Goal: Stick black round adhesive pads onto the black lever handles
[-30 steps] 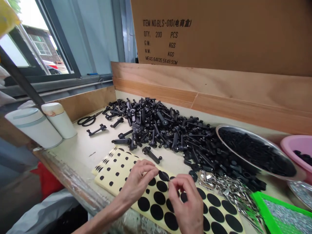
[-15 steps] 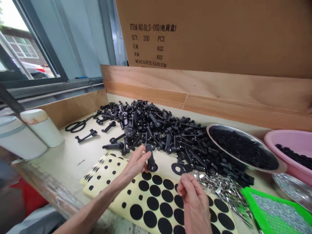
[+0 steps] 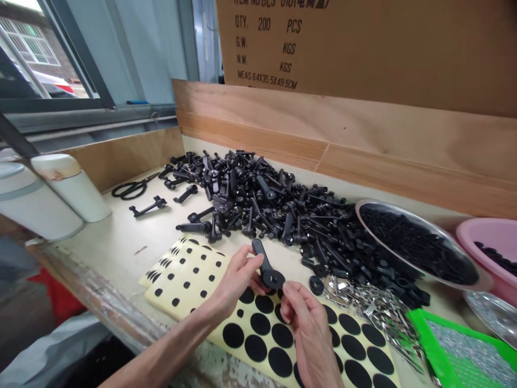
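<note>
My left hand is closed on a black plastic lever handle, held just above a yellow backing sheet of black round pads. My right hand is pinched right under the handle's round end, its fingertips touching it; I cannot make out what lies between them. A big pile of the same black handles covers the bench behind the hands.
A steel bowl of black screws, a pink basin, a green tray and shiny metal clips sit at the right. Scissors and two white cups stand at the left. A cardboard box rises behind.
My left hand picked a handle from the bench and brought it over the pad sheet. My right hand rose from the sheet to the handle's round end.
</note>
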Demonstrator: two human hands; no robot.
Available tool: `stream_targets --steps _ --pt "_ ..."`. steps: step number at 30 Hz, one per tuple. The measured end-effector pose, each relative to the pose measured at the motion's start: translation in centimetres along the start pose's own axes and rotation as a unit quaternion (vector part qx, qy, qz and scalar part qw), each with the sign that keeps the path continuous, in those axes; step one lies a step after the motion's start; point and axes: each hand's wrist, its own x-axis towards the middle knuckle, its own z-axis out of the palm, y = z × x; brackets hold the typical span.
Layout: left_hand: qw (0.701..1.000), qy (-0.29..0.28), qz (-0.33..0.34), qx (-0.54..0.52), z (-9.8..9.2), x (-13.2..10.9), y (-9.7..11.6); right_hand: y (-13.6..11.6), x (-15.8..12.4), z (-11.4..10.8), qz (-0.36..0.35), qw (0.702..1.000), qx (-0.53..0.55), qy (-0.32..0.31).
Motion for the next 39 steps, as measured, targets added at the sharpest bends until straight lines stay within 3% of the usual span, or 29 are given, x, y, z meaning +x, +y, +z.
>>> stream_targets --steps 39 --pt "1.0 -0.006 0.016 0.018 -0.05 0.11 -0.08 0.45 0.3 0.34 0.028 0.996 -0.07 0.041"
